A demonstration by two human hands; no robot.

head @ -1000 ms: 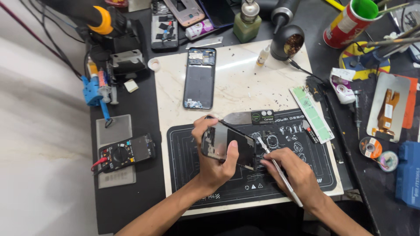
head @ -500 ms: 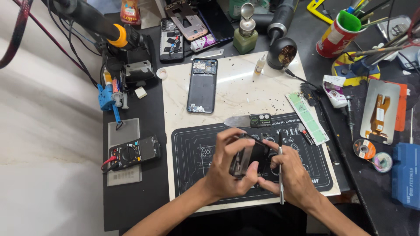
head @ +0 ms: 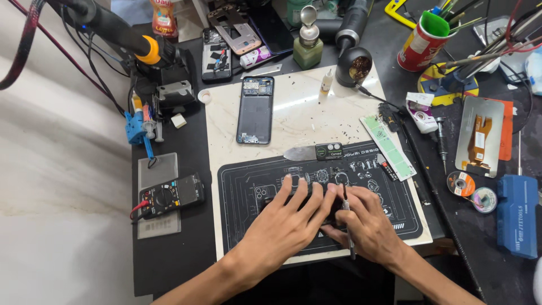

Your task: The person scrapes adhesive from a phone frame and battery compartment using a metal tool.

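Lowered from its raised, tilted position of a moment ago, the dark phone part [head: 330,210] is now pressed flat onto the black work mat [head: 243,186]. It is covered almost wholly by the left hand [head: 288,217], whose fingers are spread flat over it rather than curled around it. A thin metal tool [head: 348,226] is gripped pen-fashion in the right hand [head: 367,223], its tip pointed at the part's right edge. How far the work has come is hard to judge: an opened phone body [head: 255,110] is left lying well apart on the pale slab [head: 305,118], so reassembly appears unfinished. A multimeter [head: 169,196] is seen left of the mat.
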